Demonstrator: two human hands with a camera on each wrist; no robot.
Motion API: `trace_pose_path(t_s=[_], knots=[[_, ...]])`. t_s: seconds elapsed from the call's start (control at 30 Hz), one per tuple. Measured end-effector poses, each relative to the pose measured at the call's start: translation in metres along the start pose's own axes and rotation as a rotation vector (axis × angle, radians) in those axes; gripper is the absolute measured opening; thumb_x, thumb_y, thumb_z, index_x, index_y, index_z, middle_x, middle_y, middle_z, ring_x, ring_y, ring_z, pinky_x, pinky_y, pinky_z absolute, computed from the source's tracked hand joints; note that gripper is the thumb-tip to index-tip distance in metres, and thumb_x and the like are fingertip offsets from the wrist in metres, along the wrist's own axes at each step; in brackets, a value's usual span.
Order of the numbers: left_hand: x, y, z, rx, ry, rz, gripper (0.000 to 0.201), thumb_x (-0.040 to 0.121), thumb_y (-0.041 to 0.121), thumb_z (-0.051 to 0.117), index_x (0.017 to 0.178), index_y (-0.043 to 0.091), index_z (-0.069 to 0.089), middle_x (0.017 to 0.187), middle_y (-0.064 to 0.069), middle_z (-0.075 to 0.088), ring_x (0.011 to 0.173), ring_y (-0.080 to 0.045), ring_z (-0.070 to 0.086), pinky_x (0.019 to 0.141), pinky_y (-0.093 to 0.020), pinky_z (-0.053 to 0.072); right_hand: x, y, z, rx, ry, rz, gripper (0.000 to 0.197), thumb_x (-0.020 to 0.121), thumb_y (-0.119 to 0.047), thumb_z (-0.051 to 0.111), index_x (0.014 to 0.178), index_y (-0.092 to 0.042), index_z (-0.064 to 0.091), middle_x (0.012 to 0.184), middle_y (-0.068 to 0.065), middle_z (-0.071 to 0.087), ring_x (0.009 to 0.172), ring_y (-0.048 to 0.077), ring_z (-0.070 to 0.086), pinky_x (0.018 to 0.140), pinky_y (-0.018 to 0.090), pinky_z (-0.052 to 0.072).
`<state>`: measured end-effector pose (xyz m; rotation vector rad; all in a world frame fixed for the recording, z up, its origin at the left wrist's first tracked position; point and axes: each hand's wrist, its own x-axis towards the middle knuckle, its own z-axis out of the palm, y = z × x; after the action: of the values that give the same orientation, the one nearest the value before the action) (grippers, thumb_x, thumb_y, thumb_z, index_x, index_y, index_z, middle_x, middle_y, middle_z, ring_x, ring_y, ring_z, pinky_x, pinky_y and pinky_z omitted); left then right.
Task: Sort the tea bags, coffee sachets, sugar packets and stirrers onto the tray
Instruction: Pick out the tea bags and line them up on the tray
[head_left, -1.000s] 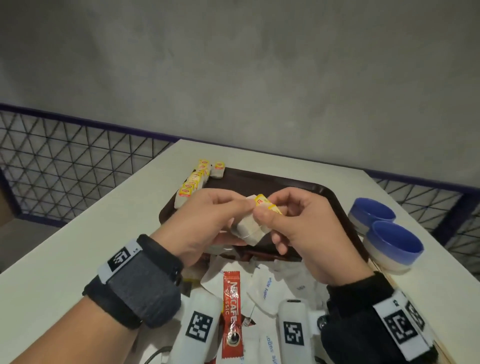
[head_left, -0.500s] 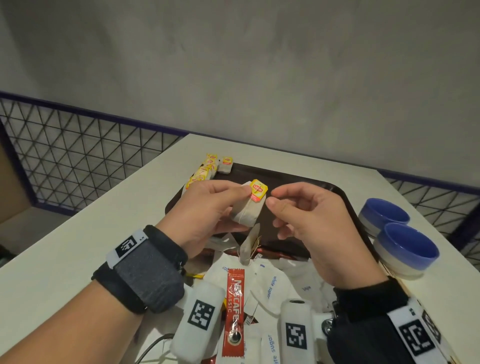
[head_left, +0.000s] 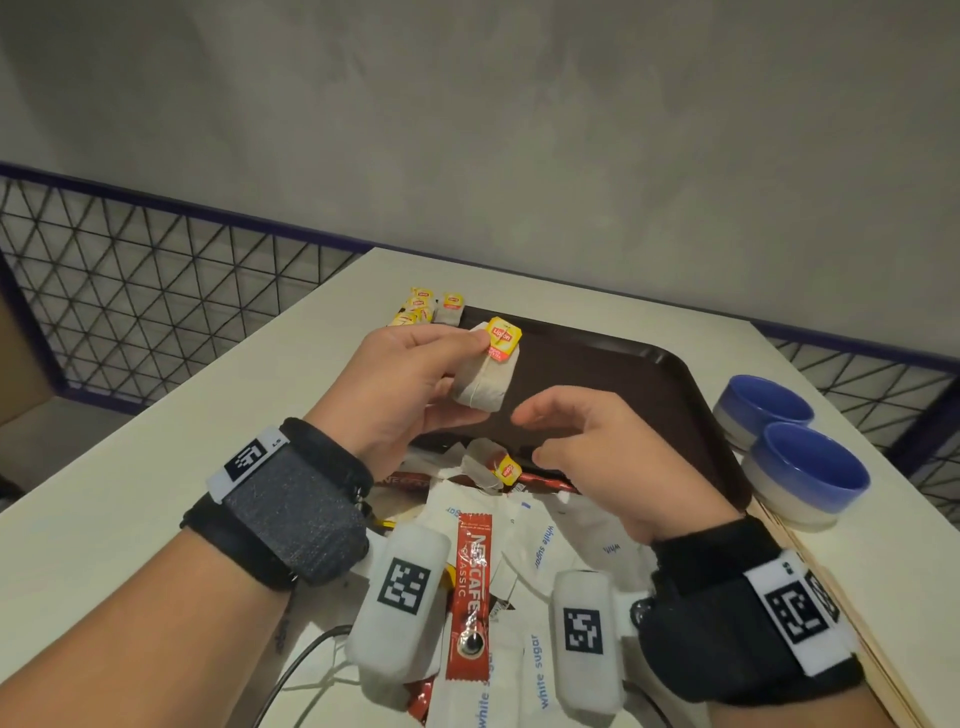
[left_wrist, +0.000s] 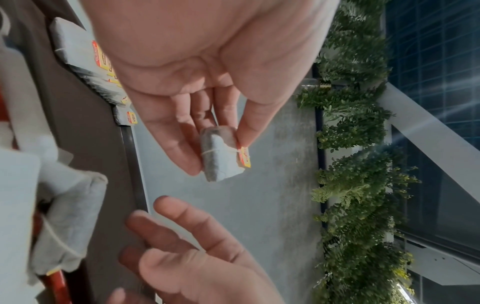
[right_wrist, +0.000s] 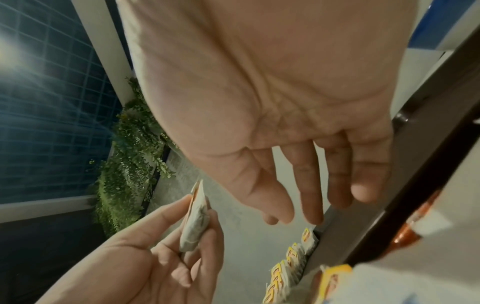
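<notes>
My left hand (head_left: 415, 374) pinches a tea bag (head_left: 485, 382) with a yellow tag between thumb and fingers, above the near left part of the dark brown tray (head_left: 623, 374). The same tea bag (left_wrist: 221, 158) shows in the left wrist view, and edge-on as the tea bag (right_wrist: 194, 222) in the right wrist view. My right hand (head_left: 587, 447) hovers just right of it, fingers loosely spread and holding nothing. A row of tea bags (head_left: 426, 309) lies along the tray's far left corner. Another tea bag (head_left: 493, 465), a red coffee sachet (head_left: 470, 587) and white sugar packets (head_left: 545, 540) lie heaped before the tray.
Two blue-and-white bowls (head_left: 800, 467) stand right of the tray on the white table (head_left: 156, 467). A wire-mesh fence (head_left: 130, 301) runs behind the table's left side. Wooden stirrers (head_left: 857, 639) lie at the right edge near my wrist.
My right hand has let go of the tea bag and dropped lower, its fingers spread. My left hand has lifted the tea bag further over the tray.
</notes>
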<state>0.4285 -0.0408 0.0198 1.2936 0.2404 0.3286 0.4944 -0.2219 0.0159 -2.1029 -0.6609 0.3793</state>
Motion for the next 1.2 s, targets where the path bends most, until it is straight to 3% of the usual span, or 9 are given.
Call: trace_pose_path(t_s=[0.1, 0.23, 0.47, 0.6, 0.73, 0.87, 1.07, 1.2], knots=[[0.000, 0.000, 0.000, -0.002, -0.002, -0.004, 0.026, 0.094, 0.023, 0.072, 0.115, 0.009, 0.074, 0.117, -0.011, 0.075, 0.106, -0.029, 0.073, 0.070, -0.035, 0.062, 0.002, -0.001, 0.006, -0.050, -0.078, 0.006, 0.028, 0.091, 0.000, 0.064, 0.093, -0.026, 0.076, 0.100, -0.005, 0.074, 0.095, 0.016, 0.070, 0.086, 0.037, 0.060], [0.001, 0.000, -0.002, -0.014, 0.009, -0.001, 0.025, 0.094, 0.023, 0.071, 0.114, 0.009, 0.074, 0.116, -0.011, 0.075, 0.107, -0.029, 0.073, 0.072, -0.037, 0.062, 0.003, -0.003, 0.011, -0.077, -0.129, 0.002, 0.017, 0.094, -0.005, 0.066, 0.098, -0.018, 0.076, 0.096, -0.001, 0.075, 0.084, 0.014, 0.072, 0.077, 0.026, 0.061], [0.002, -0.002, -0.002, -0.008, 0.000, 0.007, 0.023, 0.095, 0.024, 0.071, 0.111, 0.008, 0.076, 0.113, -0.010, 0.076, 0.103, -0.028, 0.073, 0.074, -0.039, 0.062, 0.006, -0.005, 0.012, -0.044, 0.007, -0.016, 0.017, 0.085, -0.002, 0.078, 0.088, -0.019, 0.080, 0.084, -0.002, 0.077, 0.078, 0.012, 0.075, 0.074, 0.025, 0.063], [0.003, -0.001, -0.003, 0.003, 0.007, 0.013, 0.024, 0.095, 0.024, 0.072, 0.111, 0.008, 0.076, 0.113, -0.011, 0.075, 0.104, -0.029, 0.073, 0.074, -0.039, 0.063, 0.001, -0.008, 0.009, -0.012, 0.066, -0.030, 0.022, 0.084, 0.001, 0.078, 0.083, -0.020, 0.080, 0.080, -0.002, 0.077, 0.077, 0.015, 0.075, 0.071, 0.031, 0.064], [0.002, 0.000, -0.003, 0.005, 0.013, 0.017, 0.019, 0.095, 0.022, 0.072, 0.107, 0.008, 0.076, 0.110, -0.011, 0.077, 0.098, -0.027, 0.075, 0.072, -0.038, 0.063, -0.007, -0.015, 0.001, 0.184, 0.107, -0.117, 0.021, 0.083, 0.004, 0.078, 0.092, -0.015, 0.079, 0.086, 0.005, 0.077, 0.083, 0.022, 0.074, 0.075, 0.031, 0.063], [0.003, -0.001, -0.004, 0.046, 0.037, 0.033, 0.017, 0.094, 0.020, 0.073, 0.107, 0.010, 0.076, 0.113, -0.011, 0.075, 0.102, -0.029, 0.074, 0.075, -0.042, 0.064, -0.014, -0.021, -0.008, 0.327, 0.097, -0.156, 0.031, 0.085, 0.004, 0.075, 0.107, -0.019, 0.073, 0.092, 0.004, 0.078, 0.088, 0.020, 0.076, 0.079, 0.030, 0.063], [0.003, -0.003, -0.003, 0.138, 0.078, 0.106, 0.021, 0.091, 0.016, 0.076, 0.111, 0.021, 0.072, 0.112, -0.009, 0.075, 0.101, -0.026, 0.074, 0.075, -0.045, 0.065, -0.021, -0.026, -0.018, 0.483, 0.076, -0.226, 0.037, 0.084, 0.006, 0.074, 0.114, -0.013, 0.070, 0.083, 0.009, 0.073, 0.076, 0.019, 0.071, 0.077, 0.036, 0.062], [0.001, -0.005, -0.001, 0.178, -0.014, 0.160, 0.011, 0.092, 0.013, 0.075, 0.102, 0.016, 0.074, 0.103, -0.008, 0.077, 0.088, -0.017, 0.074, 0.067, -0.032, 0.061, -0.022, -0.027, -0.017, 0.615, 0.035, -0.272, 0.040, 0.074, 0.000, 0.077, 0.114, -0.004, 0.069, 0.083, 0.011, 0.072, 0.076, 0.023, 0.070, 0.076, 0.038, 0.062]])
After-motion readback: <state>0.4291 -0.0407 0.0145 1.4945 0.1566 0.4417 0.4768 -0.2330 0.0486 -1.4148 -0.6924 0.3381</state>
